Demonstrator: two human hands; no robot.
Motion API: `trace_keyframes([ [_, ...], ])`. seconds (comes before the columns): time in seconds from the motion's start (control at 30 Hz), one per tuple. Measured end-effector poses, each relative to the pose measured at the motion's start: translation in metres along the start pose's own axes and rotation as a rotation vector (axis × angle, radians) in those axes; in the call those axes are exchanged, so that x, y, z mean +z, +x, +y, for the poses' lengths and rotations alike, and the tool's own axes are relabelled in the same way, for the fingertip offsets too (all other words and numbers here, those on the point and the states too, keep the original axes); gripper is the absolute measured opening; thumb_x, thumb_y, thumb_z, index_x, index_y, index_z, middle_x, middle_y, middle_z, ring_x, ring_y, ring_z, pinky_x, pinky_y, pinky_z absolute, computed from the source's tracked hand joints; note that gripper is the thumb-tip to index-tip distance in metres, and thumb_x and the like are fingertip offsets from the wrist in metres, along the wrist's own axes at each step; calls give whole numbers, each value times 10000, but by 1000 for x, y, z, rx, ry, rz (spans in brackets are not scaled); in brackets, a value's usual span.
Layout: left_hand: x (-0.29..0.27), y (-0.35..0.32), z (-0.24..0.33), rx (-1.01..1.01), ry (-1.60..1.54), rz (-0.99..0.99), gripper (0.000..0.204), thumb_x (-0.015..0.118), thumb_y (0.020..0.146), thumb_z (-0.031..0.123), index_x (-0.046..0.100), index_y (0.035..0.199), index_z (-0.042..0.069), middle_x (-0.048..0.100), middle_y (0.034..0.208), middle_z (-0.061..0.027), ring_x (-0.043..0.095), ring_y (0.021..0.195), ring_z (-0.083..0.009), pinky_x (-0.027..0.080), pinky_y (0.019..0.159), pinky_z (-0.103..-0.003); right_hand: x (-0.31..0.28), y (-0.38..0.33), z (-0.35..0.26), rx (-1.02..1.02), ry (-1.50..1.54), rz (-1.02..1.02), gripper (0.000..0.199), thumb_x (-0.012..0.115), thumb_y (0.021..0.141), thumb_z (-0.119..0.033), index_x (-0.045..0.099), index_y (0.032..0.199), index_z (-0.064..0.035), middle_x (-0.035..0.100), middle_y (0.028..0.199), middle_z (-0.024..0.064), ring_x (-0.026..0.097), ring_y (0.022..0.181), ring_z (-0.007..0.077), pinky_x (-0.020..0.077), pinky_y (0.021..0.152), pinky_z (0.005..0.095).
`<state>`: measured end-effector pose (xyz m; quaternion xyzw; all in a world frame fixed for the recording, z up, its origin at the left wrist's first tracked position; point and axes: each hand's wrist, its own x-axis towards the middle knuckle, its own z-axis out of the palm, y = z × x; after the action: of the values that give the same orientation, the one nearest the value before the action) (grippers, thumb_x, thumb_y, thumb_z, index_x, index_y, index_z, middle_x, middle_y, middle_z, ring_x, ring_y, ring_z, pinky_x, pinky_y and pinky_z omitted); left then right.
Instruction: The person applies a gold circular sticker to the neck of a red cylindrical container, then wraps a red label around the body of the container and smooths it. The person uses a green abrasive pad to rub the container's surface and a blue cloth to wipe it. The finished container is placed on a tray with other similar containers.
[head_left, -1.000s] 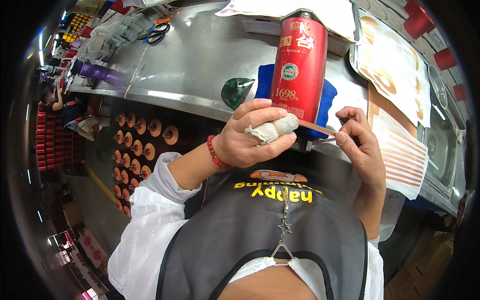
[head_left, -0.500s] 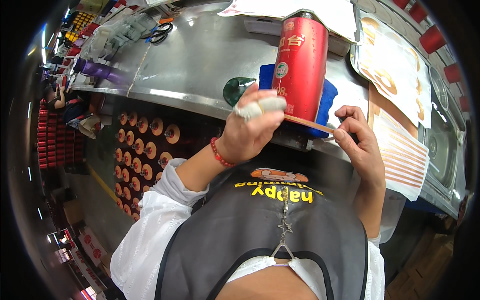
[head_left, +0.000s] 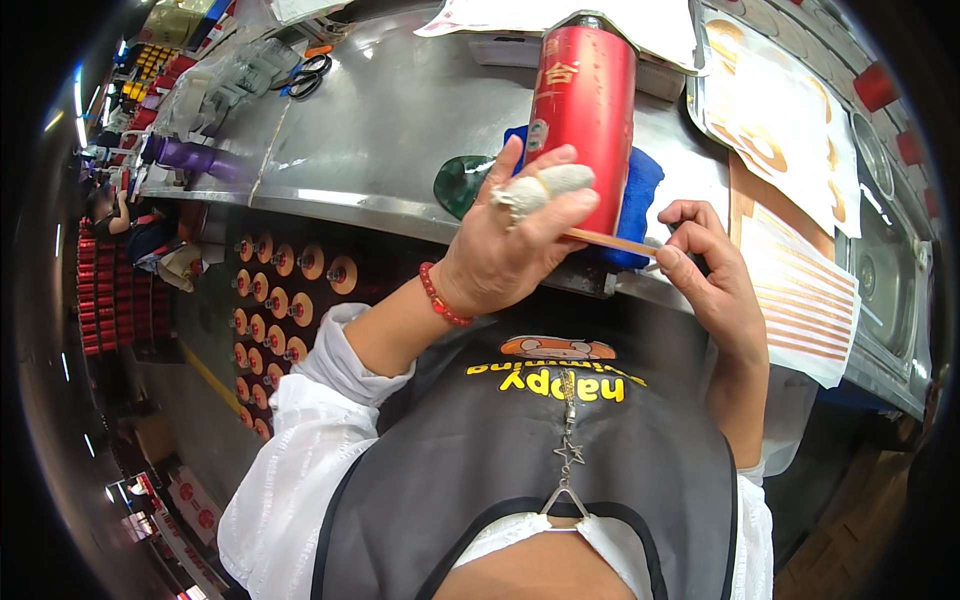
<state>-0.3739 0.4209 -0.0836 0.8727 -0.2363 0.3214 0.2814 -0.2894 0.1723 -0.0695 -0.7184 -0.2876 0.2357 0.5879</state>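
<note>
Pinching a thin orange strip (head_left: 610, 241) between them, the left hand (head_left: 510, 250) and right hand (head_left: 715, 270) hold it level at the near edge of the steel tabletop (head_left: 390, 110). Both sets of fingers are closed on it. Just behind stands a tall red cylindrical can (head_left: 583, 115) on a blue cloth (head_left: 637, 205).

The tall can (head_left: 583, 120) is red with pale markings and stands on a deep blue cloth (head_left: 638, 205) spread over the dull grey steel table (head_left: 380, 120), with a dark green disc (head_left: 463, 183) beside it. The strip (head_left: 610, 242) is light orange-tan, the bracelet (head_left: 440, 297) is of red beads, and one finger wears a whitish wrap (head_left: 562, 181). The white sheets (head_left: 800, 290) at the right carry orange stripes, and the apron (head_left: 520, 470) is dark grey with yellow lettering.
</note>
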Motion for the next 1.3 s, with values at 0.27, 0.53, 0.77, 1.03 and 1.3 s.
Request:
trace_keyframes([
  [0.27, -19, -28, 10, 36, 133, -9, 286, 688, 873, -10, 626, 1123, 114, 731, 1097, -147, 645, 1185, -309, 171, 1219, -520, 0, 2, 11, 8, 7, 10, 234, 688, 924, -183, 585, 804, -11, 490, 1140, 98, 464, 1112, 198, 360, 979, 306],
  [0.53, -11, 1, 12, 284, 298, -79, 224, 676, 888, 131, 679, 1102, 198, 721, 1086, -9, 634, 1208, -226, 79, 1231, -541, 2, 2, 17, 2, -1, 12, 264, 655, 957, -208, 555, 790, -29, 484, 1143, 76, 453, 911, 107, 370, 744, 231],
  [0.77, -6, -6, 0, -38, -10, 27, 512, 768, 848, 86, 505, 1287, 90, 654, 1251, -156, 585, 1261, -376, 215, 1192, -549, 7, 3, 4, -23, 15, -17, 237, 687, 932, -184, 596, 808, -3, 494, 1135, 106, 472, 1109, 199, 365, 969, 300],
  [1.03, -24, -22, 8, 87, 130, -17, 367, 736, 821, -27, 618, 1143, 104, 729, 1055, -127, 661, 1124, -292, 251, 1199, -509, 0, -3, -1, -44, 1, 8, 236, 691, 921, -180, 589, 803, -2, 494, 1131, 108, 475, 1100, 197, 367, 955, 298],
  [1.3, -14, 6, 15, 282, 212, -88, 297, 759, 796, 41, 692, 1060, 157, 738, 1023, -88, 671, 1125, -230, 111, 1239, -510, 3, -1, 12, -17, 41, 2, 246, 687, 932, -190, 589, 803, -5, 496, 1130, 105, 472, 1099, 193, 370, 949, 295],
])
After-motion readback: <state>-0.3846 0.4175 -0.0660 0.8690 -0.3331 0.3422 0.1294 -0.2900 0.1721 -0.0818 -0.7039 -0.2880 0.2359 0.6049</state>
